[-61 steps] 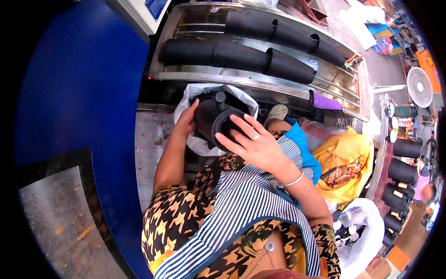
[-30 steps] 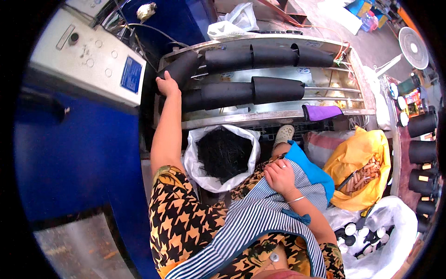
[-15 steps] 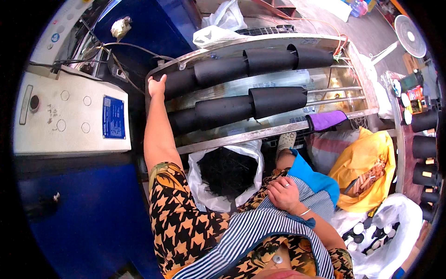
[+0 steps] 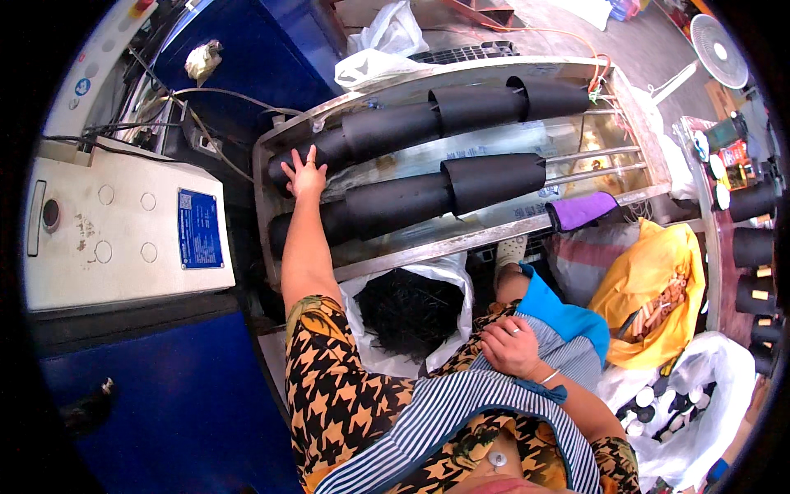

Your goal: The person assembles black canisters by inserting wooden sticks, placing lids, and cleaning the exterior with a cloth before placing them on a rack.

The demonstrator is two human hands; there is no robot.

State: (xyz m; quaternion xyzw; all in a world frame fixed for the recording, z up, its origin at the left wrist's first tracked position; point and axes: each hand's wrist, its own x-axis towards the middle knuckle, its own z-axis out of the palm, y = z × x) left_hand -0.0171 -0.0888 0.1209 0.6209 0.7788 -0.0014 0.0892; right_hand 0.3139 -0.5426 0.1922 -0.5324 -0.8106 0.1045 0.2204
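My left hand (image 4: 305, 175) reaches out with spread fingers to the left end of the back row of black sleeves (image 4: 393, 129). Its fingertips lie on the leftmost sleeve. These flared, tube-like sleeves overlap end to end. In front of them runs a second row of black sleeves (image 4: 399, 199), with metal rods (image 4: 605, 169) showing at its right end. Both rows lie in a long metal-edged trough (image 4: 395, 262). On my lap, over the striped apron (image 4: 473, 380), rests my right hand (image 4: 508, 346), its fingers together and curled, nothing visible in them.
A white bag of black scraps (image 4: 411, 313) stands below the trough. A purple cloth (image 4: 582, 212) hangs over its front edge. To the right are a yellow bag (image 4: 671, 284), a white bag of small black and white parts (image 4: 699, 379) and a fan (image 4: 718, 51). Left stands a machine cabinet (image 4: 127, 222).
My left hand has moved right and slightly nearer, from the trough's left rim onto the back row's end sleeve, its fingers now spread. My right hand stays on my lap.
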